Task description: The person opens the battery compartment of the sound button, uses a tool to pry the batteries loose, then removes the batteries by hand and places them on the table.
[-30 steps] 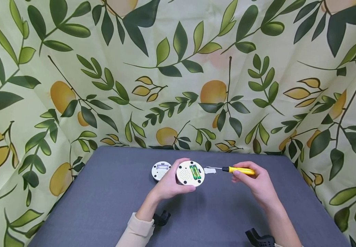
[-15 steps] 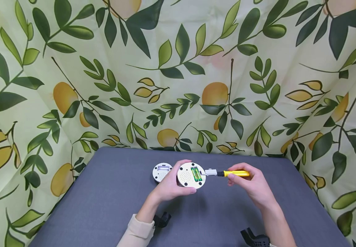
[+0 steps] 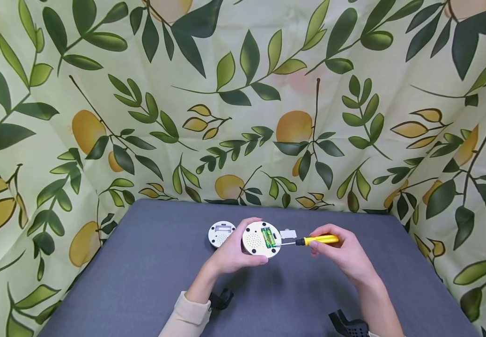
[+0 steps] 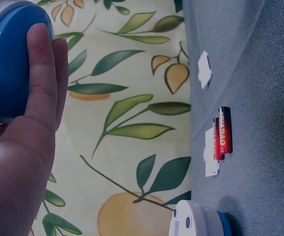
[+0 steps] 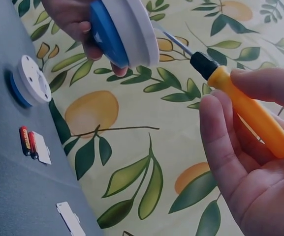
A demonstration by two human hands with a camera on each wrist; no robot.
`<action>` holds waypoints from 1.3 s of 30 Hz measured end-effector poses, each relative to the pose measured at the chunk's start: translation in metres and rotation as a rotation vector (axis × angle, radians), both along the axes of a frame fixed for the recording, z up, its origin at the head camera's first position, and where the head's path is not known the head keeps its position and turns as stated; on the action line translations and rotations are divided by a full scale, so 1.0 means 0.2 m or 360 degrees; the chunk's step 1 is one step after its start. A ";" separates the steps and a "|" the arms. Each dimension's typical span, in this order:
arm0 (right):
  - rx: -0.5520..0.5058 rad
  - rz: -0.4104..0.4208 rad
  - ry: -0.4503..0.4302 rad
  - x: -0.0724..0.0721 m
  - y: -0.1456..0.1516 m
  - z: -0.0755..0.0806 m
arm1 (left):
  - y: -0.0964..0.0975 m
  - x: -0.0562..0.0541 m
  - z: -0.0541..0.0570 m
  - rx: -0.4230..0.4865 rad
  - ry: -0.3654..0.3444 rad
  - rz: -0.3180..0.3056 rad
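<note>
Your right hand [image 3: 344,255] pinches the yellow-handled screwdriver [image 3: 316,240], and its metal tip has come in from the right over the last second, now reaching the green batteries [image 3: 268,237] in the round white device with a blue underside [image 3: 261,239]. Your left hand [image 3: 232,250] grips that device just below the frame's centre, so prying seems under way

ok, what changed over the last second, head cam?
The right hand swung the yellow screwdriver left and slightly down; its tip went from over the small white cover on the mat to the edge of the round white device. The left hand holds that device as before; the second device stayed put.
</note>
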State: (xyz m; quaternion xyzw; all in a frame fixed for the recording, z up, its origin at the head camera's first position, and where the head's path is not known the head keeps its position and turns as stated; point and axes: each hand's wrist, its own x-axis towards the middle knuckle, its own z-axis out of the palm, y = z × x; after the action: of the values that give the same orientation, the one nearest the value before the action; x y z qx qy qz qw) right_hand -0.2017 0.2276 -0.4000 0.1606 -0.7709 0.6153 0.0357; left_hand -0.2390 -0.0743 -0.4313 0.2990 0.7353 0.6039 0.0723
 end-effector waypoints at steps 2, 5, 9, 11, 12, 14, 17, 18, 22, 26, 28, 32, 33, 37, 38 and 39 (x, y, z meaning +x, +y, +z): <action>0.0026 0.0008 -0.0013 0.00 0.00 0.00 | 0.00 0.00 0.00 -0.0019 0.0010 0.0003; 0.0055 0.0006 -0.0026 0.00 0.01 0.00 | 0.00 0.00 0.00 -0.0061 0.0022 0.0017; 0.0106 0.0003 -0.0033 0.01 0.00 0.01 | 0.00 0.00 0.00 -0.0079 0.0034 0.0003; 0.0122 0.0008 -0.0052 0.02 0.00 0.02 | 0.00 -0.01 -0.01 -0.0085 0.0031 0.0000; 0.0125 0.0014 -0.0063 0.02 0.00 0.02 | 0.00 -0.01 -0.01 -0.0085 0.0030 -0.0002; 0.0121 0.0025 -0.0081 0.02 0.00 0.02 | 0.00 -0.01 -0.01 -0.0092 0.0027 0.0003; 0.0079 0.0033 -0.0080 0.02 0.00 0.02 | 0.01 -0.01 -0.01 -0.0102 0.0024 0.0014; 0.0061 0.0031 -0.0076 0.01 0.00 0.02 | 0.01 -0.01 -0.01 -0.0104 0.0023 0.0014; -0.0004 0.0018 -0.0066 0.00 0.01 0.00 | 0.01 -0.01 -0.01 -0.0104 0.0015 0.0009; -0.0036 0.0020 -0.0056 -0.01 0.00 -0.01 | 0.00 -0.01 -0.01 -0.0099 0.0000 0.0000; -0.0050 0.0028 -0.0056 -0.01 0.00 -0.01 | 0.01 -0.01 -0.01 -0.0101 -0.0002 -0.0003; -0.0044 0.0059 -0.0053 -0.02 0.00 -0.01 | 0.01 -0.01 -0.01 -0.0108 -0.0005 -0.0003; -0.0033 0.0071 -0.0052 -0.02 0.00 -0.01 | 0.01 -0.01 -0.01 -0.0111 -0.0006 -0.0005; -0.0017 0.0133 -0.0057 -0.01 0.00 -0.01 | 0.01 -0.01 -0.01 -0.0112 -0.0017 -0.0012; -0.0024 0.0142 -0.0061 -0.01 0.00 -0.01 | 0.01 -0.01 -0.01 -0.0111 -0.0018 -0.0014; -0.0032 0.0147 -0.0065 -0.01 0.00 -0.01 | 0.01 -0.01 -0.01 -0.0111 -0.0018 -0.0015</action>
State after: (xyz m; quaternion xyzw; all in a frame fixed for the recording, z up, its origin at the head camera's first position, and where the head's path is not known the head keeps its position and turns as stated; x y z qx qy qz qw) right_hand -0.2036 0.2280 -0.4026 0.1832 -0.7570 0.6272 -0.0068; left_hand -0.2405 -0.0724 -0.4341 0.2963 0.7541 0.5793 0.0897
